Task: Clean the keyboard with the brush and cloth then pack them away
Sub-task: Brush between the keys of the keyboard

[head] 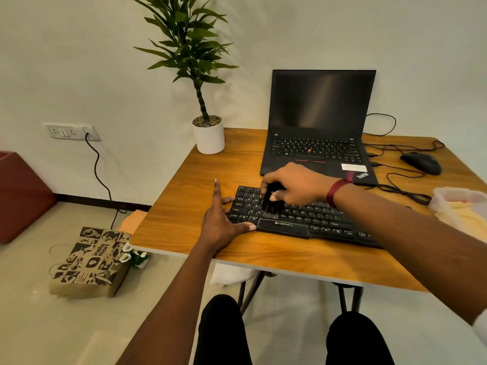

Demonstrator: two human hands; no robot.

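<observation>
A black keyboard [311,219] lies across the front of the wooden table [184,196]. My right hand [292,183] grips a black brush [271,206], whose bristles touch the keys at the keyboard's left part. My left hand [224,217] lies flat on the table with straight fingers, its thumb against the keyboard's left front corner. A clear plastic container [458,204] with a yellow cloth [461,214] inside stands at the right edge of the table.
An open black laptop [319,127] stands behind the keyboard. A black mouse [421,162] and its cables lie at the right. A potted plant [208,135] occupies the table's far left corner. A paper bag [89,262] lies on the floor at the left.
</observation>
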